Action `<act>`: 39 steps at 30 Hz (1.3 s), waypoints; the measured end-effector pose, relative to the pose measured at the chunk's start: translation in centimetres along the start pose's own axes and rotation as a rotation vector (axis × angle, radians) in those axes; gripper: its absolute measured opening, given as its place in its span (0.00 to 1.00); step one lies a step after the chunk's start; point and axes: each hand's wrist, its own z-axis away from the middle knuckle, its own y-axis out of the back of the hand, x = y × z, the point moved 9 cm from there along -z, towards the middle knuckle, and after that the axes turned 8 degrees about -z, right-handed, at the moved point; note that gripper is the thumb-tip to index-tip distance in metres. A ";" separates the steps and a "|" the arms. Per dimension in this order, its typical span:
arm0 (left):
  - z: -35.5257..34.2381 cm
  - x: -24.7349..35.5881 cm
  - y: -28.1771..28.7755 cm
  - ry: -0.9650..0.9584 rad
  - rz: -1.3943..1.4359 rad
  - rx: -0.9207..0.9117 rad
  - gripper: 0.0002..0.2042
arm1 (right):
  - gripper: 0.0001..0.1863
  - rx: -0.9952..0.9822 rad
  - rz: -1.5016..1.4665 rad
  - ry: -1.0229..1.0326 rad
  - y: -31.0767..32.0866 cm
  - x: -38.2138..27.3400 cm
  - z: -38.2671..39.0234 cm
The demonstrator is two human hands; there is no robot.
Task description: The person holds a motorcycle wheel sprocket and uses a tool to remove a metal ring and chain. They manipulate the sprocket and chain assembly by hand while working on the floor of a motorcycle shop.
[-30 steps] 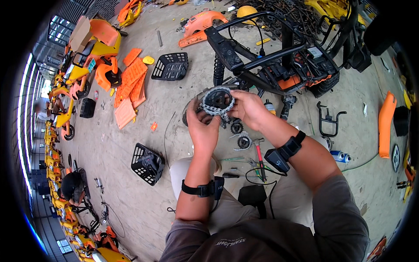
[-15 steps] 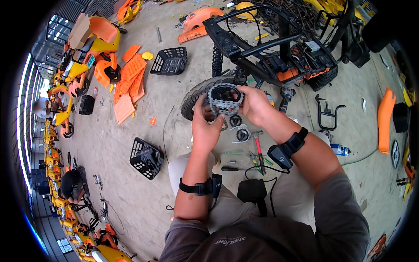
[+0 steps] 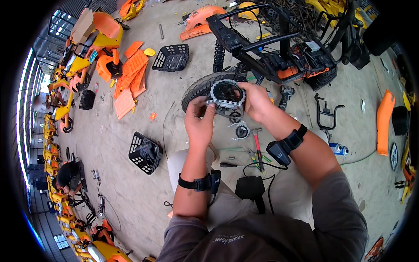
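Note:
Both of my hands hold a grey metal chain [image 3: 221, 104], looped around a dark toothed ring, above the floor in front of my knees. My left hand [image 3: 199, 124] pinches a stretch of the chain between thumb and fingers on the near left side. On the right, my right hand [image 3: 257, 102] grips the ring and chain by the edge, its thumb on top and its other fingers partly hidden. Below them on the floor lie a small sprocket [image 3: 241, 131] with a length of chain beside it and another dark gear [image 3: 235, 117].
A black vehicle frame [image 3: 244, 50] with a tyre [image 3: 192, 94] stands ahead. A red-handled hammer [image 3: 258, 146], a screwdriver [image 3: 229, 165] and a power drill [image 3: 286, 97] lie nearby. Black baskets [image 3: 171, 57], orange panels [image 3: 131, 72] and spray cans [image 3: 340, 149] are around. Someone crouches at far left.
The chain and ring have tilted, showing more of the ring's opening. My left hand has shifted slightly left and down, pulling a stretch of chain outward; the right hand keeps its grip.

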 end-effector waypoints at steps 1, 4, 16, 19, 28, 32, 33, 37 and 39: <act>-0.3 -0.5 0.3 -0.042 -0.001 0.037 0.13 | 0.12 -0.007 -0.009 0.009 0.1 0.0 -0.3; -0.8 -1.3 0.1 0.012 -0.104 0.000 0.12 | 0.14 0.004 0.005 -0.021 0.1 0.2 -0.3; -3.8 -2.5 -0.8 0.138 -0.129 0.074 0.14 | 0.14 -0.050 0.044 0.041 -0.9 -2.0 -2.8; -4.4 -4.3 -0.4 0.205 -0.152 0.066 0.13 | 0.14 -0.053 -0.006 0.076 -1.4 -2.6 -2.9; -2.9 -3.6 -3.5 0.478 0.186 -0.125 0.20 | 0.13 -0.054 -0.022 0.118 -1.1 -2.0 -2.6; -2.2 -4.4 -3.1 0.479 0.254 -0.113 0.20 | 0.14 -0.035 -0.023 0.101 -1.5 -0.9 -0.9; -2.1 -4.7 -2.7 0.472 0.247 -0.103 0.19 | 0.14 -0.036 -0.012 0.101 -1.7 -0.5 -0.4; -1.1 -5.0 -1.4 0.460 0.232 -0.069 0.18 | 0.17 -0.084 0.103 0.073 -1.9 0.4 0.8; -0.6 -4.4 -0.9 0.471 0.223 -0.056 0.17 | 0.18 -0.112 0.149 0.046 -1.6 0.5 1.1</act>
